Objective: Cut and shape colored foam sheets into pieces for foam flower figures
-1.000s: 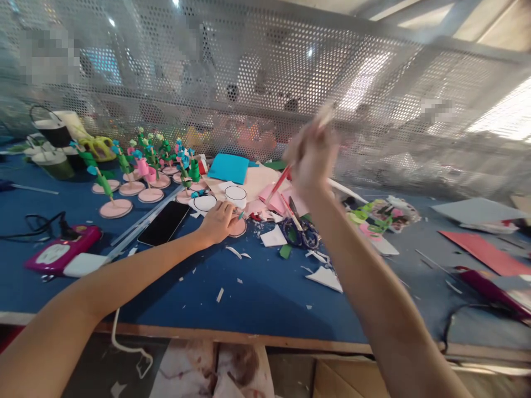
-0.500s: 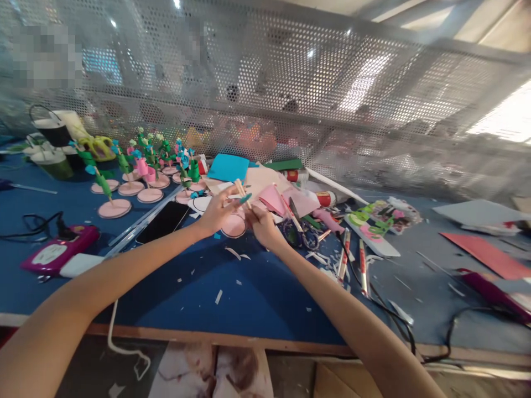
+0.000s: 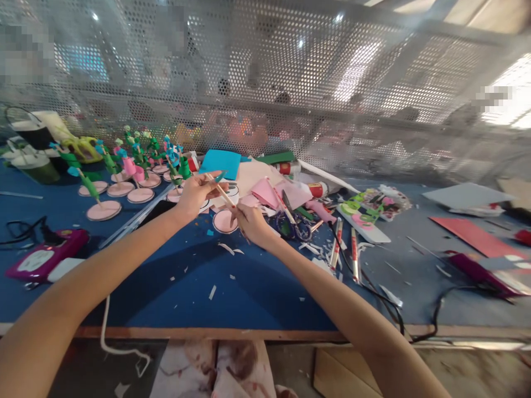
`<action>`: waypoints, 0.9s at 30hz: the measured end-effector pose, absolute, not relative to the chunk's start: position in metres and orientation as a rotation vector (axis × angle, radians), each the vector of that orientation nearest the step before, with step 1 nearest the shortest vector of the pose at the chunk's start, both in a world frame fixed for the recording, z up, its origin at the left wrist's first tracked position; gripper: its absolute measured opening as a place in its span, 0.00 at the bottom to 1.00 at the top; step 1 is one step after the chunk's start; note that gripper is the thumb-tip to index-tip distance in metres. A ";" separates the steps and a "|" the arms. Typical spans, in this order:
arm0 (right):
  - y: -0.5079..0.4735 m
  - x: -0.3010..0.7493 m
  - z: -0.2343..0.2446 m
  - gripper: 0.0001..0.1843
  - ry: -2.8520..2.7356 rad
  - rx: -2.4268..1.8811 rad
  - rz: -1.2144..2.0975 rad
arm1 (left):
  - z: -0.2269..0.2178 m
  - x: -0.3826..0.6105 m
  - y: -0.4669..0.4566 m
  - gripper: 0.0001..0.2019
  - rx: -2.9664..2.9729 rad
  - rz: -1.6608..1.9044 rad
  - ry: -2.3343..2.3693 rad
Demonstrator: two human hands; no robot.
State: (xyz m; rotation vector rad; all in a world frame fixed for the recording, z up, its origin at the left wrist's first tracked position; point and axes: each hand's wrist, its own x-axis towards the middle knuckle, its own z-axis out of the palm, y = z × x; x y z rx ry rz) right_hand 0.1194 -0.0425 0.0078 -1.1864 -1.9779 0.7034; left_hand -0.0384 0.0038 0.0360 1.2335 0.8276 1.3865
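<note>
A thin pale wooden stick (image 3: 224,194) slants between my two hands over the middle of the table. The fingers of my left hand (image 3: 196,194) are closed round its upper end, where a small teal paper piece (image 3: 220,177) shows at the fingertips. My right hand (image 3: 252,223) pinches the stick lower down, and its tip pokes out below. Beneath the hands lies a round pink disc (image 3: 223,222) with a dark outline. Left of them, several pink discs carry upright sticks wrapped in green and pink paper (image 3: 89,185).
A dark phone (image 3: 155,213) lies beside my left wrist. Scissors (image 3: 290,226), a pink glue gun (image 3: 320,211), papers and scraps crowd the right of my hands. A purple power strip (image 3: 50,254) is at left. Black cables (image 3: 385,304) cross the right side. Perforated metal mesh (image 3: 265,66) stands behind.
My hands have moved apart along the stick, so more of it shows between them. The view has turned slightly to the right.
</note>
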 end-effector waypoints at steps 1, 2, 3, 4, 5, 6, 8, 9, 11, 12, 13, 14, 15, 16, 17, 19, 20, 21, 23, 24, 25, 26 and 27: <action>-0.044 0.120 0.007 0.18 -1.991 -1.198 0.668 | 0.038 -0.040 0.005 0.11 1.214 1.412 0.823; -0.045 0.121 0.006 0.18 -2.000 -1.211 0.648 | 0.040 -0.043 0.007 0.11 1.201 1.442 0.825; -0.046 0.124 0.005 0.18 -2.007 -1.224 0.646 | 0.043 -0.047 0.010 0.11 1.188 1.477 0.834; -0.047 0.128 0.005 0.18 -2.014 -1.235 0.656 | 0.046 -0.051 0.013 0.11 1.173 1.516 0.848; -0.048 0.133 0.005 0.18 -2.019 -1.248 0.662 | 0.050 -0.057 0.017 0.10 1.155 1.556 0.863; -0.048 0.141 0.005 0.18 -2.025 -1.265 0.660 | 0.054 -0.063 0.021 0.09 1.130 1.606 0.877; -0.048 0.160 0.007 0.18 -2.000 -1.344 0.585 | 0.061 -0.075 0.027 0.06 1.076 1.693 0.895; -0.047 0.172 0.009 0.18 -1.963 -1.419 0.549 | 0.065 -0.080 0.029 0.05 1.049 1.718 0.902; -0.044 0.197 0.013 0.18 -1.888 -1.589 0.462 | 0.069 -0.085 0.031 0.03 1.017 1.729 0.909; -0.042 0.210 0.014 0.16 -1.846 -1.659 0.388 | 0.070 -0.086 0.031 0.03 1.014 1.716 0.905; -0.041 0.221 0.015 0.15 -1.796 -1.721 0.291 | 0.070 -0.085 0.030 0.03 1.014 1.699 0.899; -0.040 0.232 0.016 0.14 -1.762 -1.738 0.211 | 0.070 -0.083 0.029 0.03 1.017 1.677 0.891; -0.040 0.240 0.016 0.13 -1.751 -1.736 0.184 | 0.069 -0.081 0.028 0.04 1.020 1.656 0.885; -0.040 0.246 0.015 0.13 -1.745 -1.724 0.196 | 0.068 -0.079 0.027 0.05 1.019 1.636 0.883; -0.041 0.250 0.015 0.12 -1.745 -1.699 0.236 | 0.067 -0.077 0.026 0.06 1.017 1.621 0.886; -0.045 0.251 0.013 0.13 -1.744 -1.642 0.355 | 0.065 -0.075 0.025 0.06 1.025 1.591 0.894; -0.046 0.249 0.012 0.14 -1.742 -1.615 0.413 | 0.064 -0.075 0.026 0.06 1.030 1.583 0.898; -0.048 0.247 0.012 0.16 -1.745 -1.594 0.460 | 0.063 -0.075 0.026 0.06 1.034 1.581 0.899; -0.050 0.241 0.012 0.18 -1.772 -1.588 0.503 | 0.062 -0.075 0.027 0.06 1.042 1.578 0.889; -0.050 0.239 0.012 0.18 -1.798 -1.607 0.479 | 0.061 -0.076 0.027 0.05 1.043 1.579 0.884; -0.049 0.238 0.013 0.17 -1.830 -1.642 0.412 | 0.060 -0.076 0.027 0.05 1.044 1.583 0.881; -0.047 0.239 0.014 0.16 -1.859 -1.700 0.305 | 0.060 -0.076 0.028 0.04 1.049 1.584 0.877; -0.045 0.241 0.016 0.15 -1.877 -1.788 0.182 | 0.059 -0.076 0.028 0.03 1.058 1.587 0.873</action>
